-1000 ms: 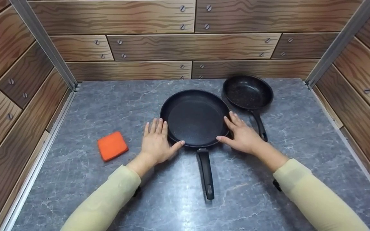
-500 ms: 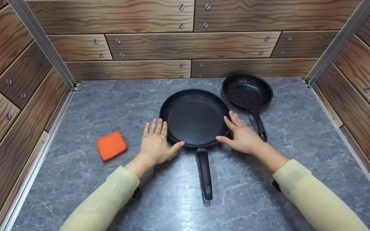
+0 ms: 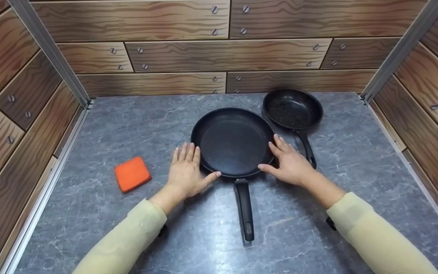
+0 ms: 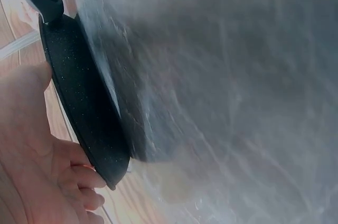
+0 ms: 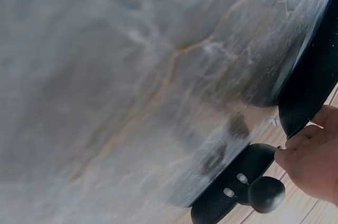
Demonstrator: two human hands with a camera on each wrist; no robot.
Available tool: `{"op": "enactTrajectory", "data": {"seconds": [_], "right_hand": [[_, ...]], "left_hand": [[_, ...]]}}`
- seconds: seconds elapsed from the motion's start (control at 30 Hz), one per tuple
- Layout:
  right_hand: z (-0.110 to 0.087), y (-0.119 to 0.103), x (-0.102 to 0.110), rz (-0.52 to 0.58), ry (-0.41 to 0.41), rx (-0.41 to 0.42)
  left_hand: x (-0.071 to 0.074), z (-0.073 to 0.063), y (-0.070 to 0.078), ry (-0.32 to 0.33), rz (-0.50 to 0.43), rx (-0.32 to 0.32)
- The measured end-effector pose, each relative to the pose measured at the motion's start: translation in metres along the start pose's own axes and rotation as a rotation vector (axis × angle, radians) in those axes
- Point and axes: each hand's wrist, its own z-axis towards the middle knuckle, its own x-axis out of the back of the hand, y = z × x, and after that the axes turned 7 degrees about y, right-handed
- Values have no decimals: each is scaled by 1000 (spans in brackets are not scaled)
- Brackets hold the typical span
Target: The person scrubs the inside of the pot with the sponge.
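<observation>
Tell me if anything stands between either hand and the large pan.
Nothing visible does: the left hand and right hand touch the large pan on opposite sides. The smaller pan sits behind it to the right, the orange square to its left, neither in between.

A round black frying pan [image 3: 233,141] rests right side up on the grey marbled desk [image 3: 120,125], near the centre of the head view. Its dark, wide interior faces up. Pale specks dot its outer wall. Its straight black handle [image 3: 245,209] points toward the bottom edge.
</observation>
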Motion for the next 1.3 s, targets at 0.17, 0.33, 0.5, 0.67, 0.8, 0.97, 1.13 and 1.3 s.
{"op": "enactTrajectory", "data": {"seconds": [0.17,0.33,0.5,0.67,0.8,0.97,1.13,1.3], "right_hand": [[-6,4,2,-2,9,4],[-11,7,3,-7,16,2],[-12,7,3,-2,22,2],[-13,6,2,34,28,-12],[-19,2,0,88,68,-26],[-33,-11,1,183,164,-33],[-47,-31,5,274,253,-43],[-62,-47,4,348,320,-79]], "left_hand": [[1,-2,5,1,15,-17],[1,-4,9,-6,14,-29],[0,-4,11,-2,13,-26],[0,-4,11,-1,20,-20],[-1,-6,11,-2,21,-17],[-2,-8,11,4,13,-12],[-1,-11,9,20,-1,-15],[3,-13,1,59,-43,-29]]}}
